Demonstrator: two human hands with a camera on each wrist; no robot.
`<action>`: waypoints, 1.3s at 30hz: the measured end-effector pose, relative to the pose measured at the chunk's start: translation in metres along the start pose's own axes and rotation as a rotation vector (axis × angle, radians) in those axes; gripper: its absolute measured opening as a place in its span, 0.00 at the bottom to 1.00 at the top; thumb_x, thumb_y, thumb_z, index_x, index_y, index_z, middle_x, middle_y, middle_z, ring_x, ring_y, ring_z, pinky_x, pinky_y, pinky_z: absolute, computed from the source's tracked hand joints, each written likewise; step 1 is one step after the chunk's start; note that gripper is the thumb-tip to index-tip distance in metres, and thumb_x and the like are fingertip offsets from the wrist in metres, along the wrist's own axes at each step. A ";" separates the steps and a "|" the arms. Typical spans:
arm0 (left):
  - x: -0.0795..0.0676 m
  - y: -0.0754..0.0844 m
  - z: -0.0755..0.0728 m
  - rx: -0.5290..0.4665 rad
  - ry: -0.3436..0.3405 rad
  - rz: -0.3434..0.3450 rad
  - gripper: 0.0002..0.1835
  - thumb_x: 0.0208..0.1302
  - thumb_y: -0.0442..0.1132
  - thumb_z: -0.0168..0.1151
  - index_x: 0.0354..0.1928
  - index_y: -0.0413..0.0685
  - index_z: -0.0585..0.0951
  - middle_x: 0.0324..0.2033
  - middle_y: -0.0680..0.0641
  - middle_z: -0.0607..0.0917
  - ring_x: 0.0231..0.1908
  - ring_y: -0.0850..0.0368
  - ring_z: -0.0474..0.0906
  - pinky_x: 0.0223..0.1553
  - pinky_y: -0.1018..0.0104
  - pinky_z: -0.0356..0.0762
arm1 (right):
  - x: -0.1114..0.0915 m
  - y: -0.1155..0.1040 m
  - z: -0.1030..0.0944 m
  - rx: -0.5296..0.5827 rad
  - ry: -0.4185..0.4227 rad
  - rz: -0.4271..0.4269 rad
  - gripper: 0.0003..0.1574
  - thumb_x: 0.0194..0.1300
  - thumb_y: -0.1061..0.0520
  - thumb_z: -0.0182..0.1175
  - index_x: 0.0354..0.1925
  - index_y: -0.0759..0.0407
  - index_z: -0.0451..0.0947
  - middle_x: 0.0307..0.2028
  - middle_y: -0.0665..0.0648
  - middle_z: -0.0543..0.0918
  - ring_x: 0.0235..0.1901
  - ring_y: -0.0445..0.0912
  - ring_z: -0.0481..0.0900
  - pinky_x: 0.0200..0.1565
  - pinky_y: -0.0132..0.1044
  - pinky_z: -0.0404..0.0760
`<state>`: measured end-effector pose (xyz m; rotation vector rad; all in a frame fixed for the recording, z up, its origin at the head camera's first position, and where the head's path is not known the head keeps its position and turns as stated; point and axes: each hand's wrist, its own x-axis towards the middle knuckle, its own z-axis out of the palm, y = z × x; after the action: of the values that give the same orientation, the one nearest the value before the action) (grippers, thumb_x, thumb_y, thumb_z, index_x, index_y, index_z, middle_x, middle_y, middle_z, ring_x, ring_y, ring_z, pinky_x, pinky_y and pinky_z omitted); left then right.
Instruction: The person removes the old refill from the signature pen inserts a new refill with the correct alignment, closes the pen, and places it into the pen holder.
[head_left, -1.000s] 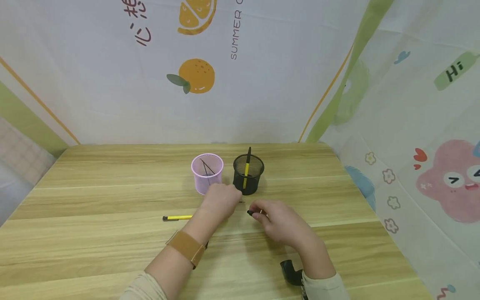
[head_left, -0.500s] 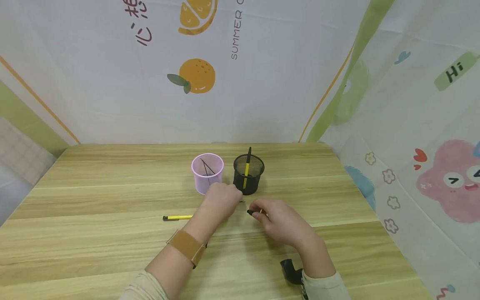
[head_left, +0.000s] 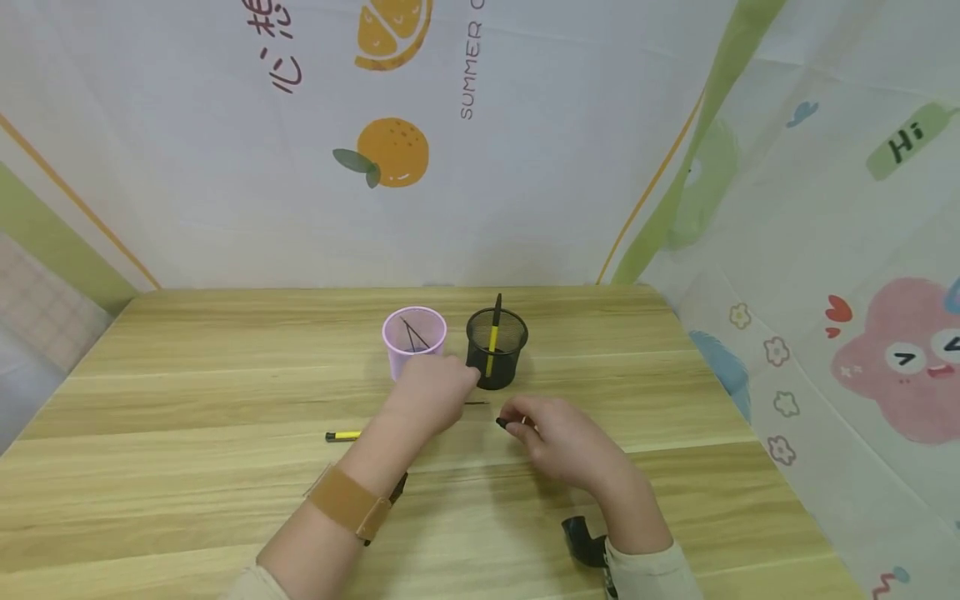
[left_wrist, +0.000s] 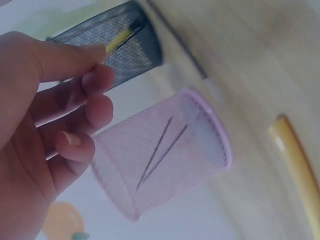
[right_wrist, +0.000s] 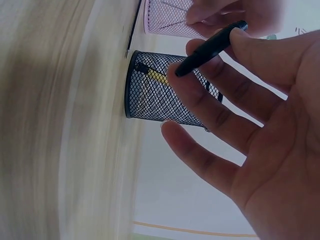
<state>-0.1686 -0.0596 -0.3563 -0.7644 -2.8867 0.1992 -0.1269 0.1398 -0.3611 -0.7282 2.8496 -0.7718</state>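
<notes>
My right hand (head_left: pixel 558 437) pinches a short black pen tip section (right_wrist: pixel 210 48), tapered at one end and threaded at the other, between thumb and fingers. The left hand (head_left: pixel 435 392) hovers in front of the purple mesh cup (head_left: pixel 415 327). Its fingers (left_wrist: pixel 75 145) are loosely bent with nothing seen between them. A thin dark rod, like a pen refill (head_left: pixel 476 403), lies on the table just right of that hand. Left of my forearm lies a yellow pen barrel (head_left: pixel 343 436) with a black clip end, partly hidden by the arm.
Beside the purple cup stands a black mesh cup (head_left: pixel 506 368) with a yellow and black pen (head_left: pixel 493 337) upright in it. Two thin dark rods (left_wrist: pixel 161 150) lean inside the purple cup. The wooden table (head_left: pixel 225 358) meets a printed cloth (head_left: pixel 525 192) behind.
My left hand has shifted a little left, baring more of the thin rod and covering more of the yellow barrel. The right hand stays almost still with the black pen tip section.
</notes>
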 end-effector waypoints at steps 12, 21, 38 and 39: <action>-0.022 -0.027 -0.025 -0.109 0.110 -0.089 0.08 0.59 0.34 0.61 0.26 0.57 0.78 0.22 0.52 0.84 0.20 0.52 0.77 0.17 0.54 0.72 | 0.000 0.000 0.000 0.011 -0.002 0.007 0.07 0.70 0.56 0.58 0.44 0.49 0.81 0.38 0.44 0.85 0.37 0.37 0.79 0.43 0.38 0.80; -0.016 -0.072 -0.052 -0.180 0.078 -0.198 0.13 0.60 0.31 0.51 0.23 0.58 0.76 0.19 0.55 0.76 0.20 0.56 0.66 0.19 0.60 0.63 | 0.000 -0.002 -0.001 0.010 0.007 -0.005 0.06 0.70 0.57 0.59 0.44 0.49 0.80 0.38 0.45 0.85 0.35 0.36 0.77 0.41 0.36 0.80; 0.019 -0.099 -0.036 -0.215 -0.062 -0.278 0.13 0.59 0.32 0.58 0.43 0.52 0.85 0.40 0.47 0.81 0.41 0.46 0.79 0.34 0.49 0.79 | 0.000 -0.002 0.001 0.019 -0.003 -0.006 0.05 0.69 0.57 0.59 0.43 0.49 0.80 0.36 0.45 0.84 0.35 0.37 0.77 0.41 0.36 0.80; 0.020 -0.099 -0.035 -0.205 -0.068 -0.272 0.13 0.59 0.32 0.58 0.43 0.52 0.85 0.40 0.47 0.81 0.41 0.46 0.79 0.34 0.49 0.79 | 0.000 -0.002 0.001 0.022 -0.003 -0.007 0.05 0.69 0.57 0.59 0.43 0.50 0.80 0.36 0.45 0.84 0.35 0.37 0.77 0.41 0.36 0.80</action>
<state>-0.2270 -0.1317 -0.3030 -0.3909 -3.0677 -0.1057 -0.1255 0.1376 -0.3613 -0.7358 2.8330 -0.8009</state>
